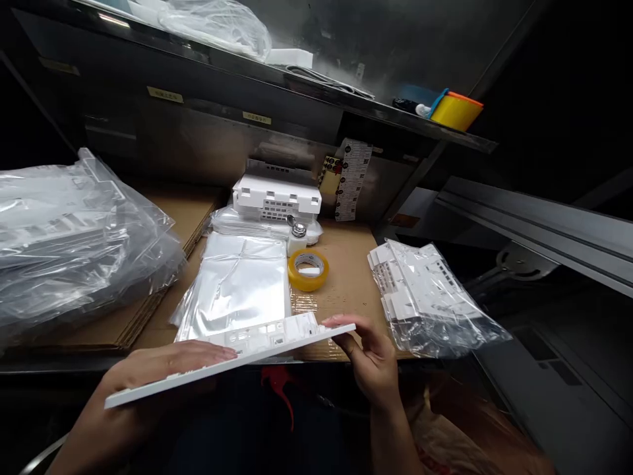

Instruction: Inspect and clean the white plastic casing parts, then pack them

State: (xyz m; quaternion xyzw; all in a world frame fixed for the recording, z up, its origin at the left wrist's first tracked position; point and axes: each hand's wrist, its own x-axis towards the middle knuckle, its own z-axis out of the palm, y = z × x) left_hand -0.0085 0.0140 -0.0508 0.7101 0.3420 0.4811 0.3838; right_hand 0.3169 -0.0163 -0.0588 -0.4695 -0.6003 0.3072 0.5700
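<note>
A flat white plastic panel [267,343] with molded ribs and cutouts is held edge-on above the front of the bench, its right end higher than its left. My left hand [163,366] grips the left part, fingers lying over the ribbed face. At the right end, my right hand [368,356] pinches the panel between thumb and fingers. Just behind it lies a stack of clear plastic bags [242,277]. A roll of yellow tape [308,269] sits on the cardboard beside that stack, with a small white bottle with a metal top [297,239] behind it.
Bagged white parts [74,231] are piled at left on cardboard [188,204]. One bagged white part [425,290] lies at right. A white slotted part [277,194] stands at the back. Overhead, a shelf [222,66] holds a yellow container [455,111]. A red-handled tool [279,386] hangs below the front edge.
</note>
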